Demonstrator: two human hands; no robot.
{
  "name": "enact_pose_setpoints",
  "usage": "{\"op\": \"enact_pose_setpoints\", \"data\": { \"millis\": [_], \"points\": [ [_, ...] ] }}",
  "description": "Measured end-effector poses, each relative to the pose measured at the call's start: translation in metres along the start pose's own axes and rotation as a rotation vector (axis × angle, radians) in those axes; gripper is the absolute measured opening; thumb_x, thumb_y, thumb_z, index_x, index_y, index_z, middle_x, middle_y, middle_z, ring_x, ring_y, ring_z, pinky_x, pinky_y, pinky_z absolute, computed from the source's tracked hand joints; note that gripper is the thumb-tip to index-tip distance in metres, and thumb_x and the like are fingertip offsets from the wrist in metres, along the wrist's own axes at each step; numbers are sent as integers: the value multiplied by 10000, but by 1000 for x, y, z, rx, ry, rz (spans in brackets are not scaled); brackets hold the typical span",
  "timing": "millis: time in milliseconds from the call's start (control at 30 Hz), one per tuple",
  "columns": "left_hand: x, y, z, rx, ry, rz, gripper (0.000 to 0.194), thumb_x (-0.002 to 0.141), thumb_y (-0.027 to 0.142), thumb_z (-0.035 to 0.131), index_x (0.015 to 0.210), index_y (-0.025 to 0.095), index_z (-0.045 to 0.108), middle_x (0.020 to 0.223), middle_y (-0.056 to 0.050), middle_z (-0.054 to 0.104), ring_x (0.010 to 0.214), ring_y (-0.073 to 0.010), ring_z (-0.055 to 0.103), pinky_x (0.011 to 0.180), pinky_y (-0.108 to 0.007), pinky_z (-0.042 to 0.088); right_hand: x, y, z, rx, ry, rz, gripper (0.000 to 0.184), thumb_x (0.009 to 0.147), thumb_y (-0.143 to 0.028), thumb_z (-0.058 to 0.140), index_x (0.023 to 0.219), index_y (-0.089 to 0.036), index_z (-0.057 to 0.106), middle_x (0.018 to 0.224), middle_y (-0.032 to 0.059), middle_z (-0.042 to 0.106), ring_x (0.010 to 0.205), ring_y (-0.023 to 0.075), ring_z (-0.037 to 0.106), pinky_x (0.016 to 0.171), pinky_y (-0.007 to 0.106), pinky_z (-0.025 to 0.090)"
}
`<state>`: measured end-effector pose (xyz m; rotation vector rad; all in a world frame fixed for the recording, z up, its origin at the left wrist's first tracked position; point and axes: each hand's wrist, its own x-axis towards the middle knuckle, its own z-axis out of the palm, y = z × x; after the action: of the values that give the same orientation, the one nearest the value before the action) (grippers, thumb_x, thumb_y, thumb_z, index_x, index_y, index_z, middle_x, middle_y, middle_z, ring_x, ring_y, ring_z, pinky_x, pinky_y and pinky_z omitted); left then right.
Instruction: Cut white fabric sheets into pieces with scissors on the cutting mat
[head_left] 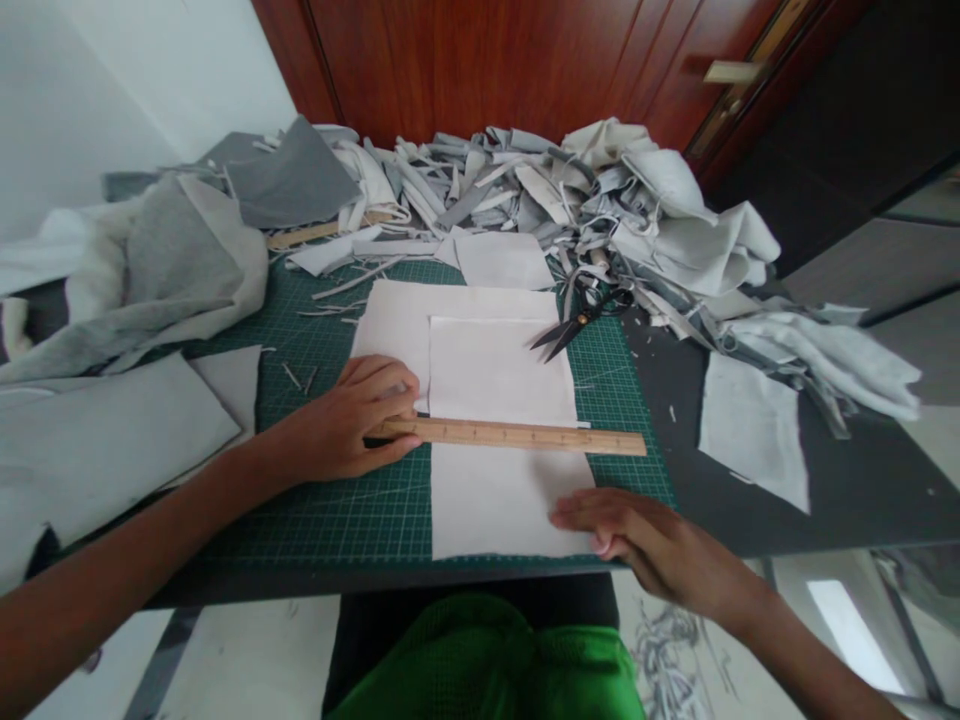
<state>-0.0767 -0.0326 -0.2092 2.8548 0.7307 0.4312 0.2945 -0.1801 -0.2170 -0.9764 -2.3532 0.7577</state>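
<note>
A wooden ruler (517, 434) lies crosswise over a white fabric piece (502, 500) on the green cutting mat (322, 525). My left hand (367, 415) grips the ruler's left end, thumb on the near side and fingers on the far side. My right hand (630, 535) rests at the fabric's near right corner, its fingers stretched toward the left and touching the cloth; I see no tool in it. Beyond the ruler, the same pale cloth continues over another white piece (390, 315). Black-handled scissors (581, 320) lie with parted blades across its right edge.
Grey and white fabric scraps (480, 185) are heaped along the back of the dark table (847, 500). Larger folded cloth (112, 430) sits at the left, and a loose square (754, 430) at the right. A wooden door (487, 65) stands behind. Cuttings (667, 660) litter the floor.
</note>
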Motion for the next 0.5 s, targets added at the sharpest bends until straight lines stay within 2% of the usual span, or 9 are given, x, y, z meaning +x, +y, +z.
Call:
{"op": "enact_pose_setpoints", "data": {
  "millis": [200,500],
  "points": [
    [7,12,11,38,73,17,149,982,343,595,963,197,576,1107,-86,636,1114,-281,558,1006,-448,395,-11,3,-2,53,36,27,114,1032,-160,491,1038,-272,513,1248,44,749,1243,179,667,1036,368,592],
    [14,14,7,41,-23,41,145,1013,314,587,1009,170,574,1115,-91,611,1108,-259,518,1026,-440,373,-16,-3,9,100,95,90,64,1047,-213,490,1041,-269,521,1266,71,743,1291,203,639,1072,412,569]
  ]
}}
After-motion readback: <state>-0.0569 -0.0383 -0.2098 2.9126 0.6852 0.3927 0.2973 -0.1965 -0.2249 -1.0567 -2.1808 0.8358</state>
